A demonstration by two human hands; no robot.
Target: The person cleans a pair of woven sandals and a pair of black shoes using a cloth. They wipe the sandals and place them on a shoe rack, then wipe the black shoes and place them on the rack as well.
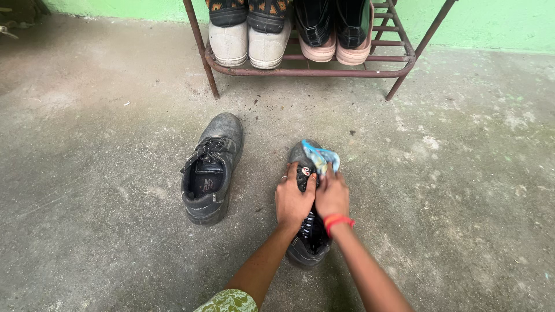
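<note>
A dusty black lace-up shoe point(308, 242) lies on the concrete floor in front of me, toe pointing away. My left hand point(293, 199) presses on its tongue and laces, a ring on one finger. My right hand point(332, 195), with a red thread band at the wrist, holds a small blue patterned cloth point(321, 156) against the shoe's toe. The matching black shoe point(211, 167) lies apart to the left, untouched.
A rusty metal shoe rack point(306, 72) stands at the back against a green wall, holding a white-soled pair point(248, 43) and a pink-soled black pair point(335, 34). The concrete floor point(462, 173) is stained and gritty.
</note>
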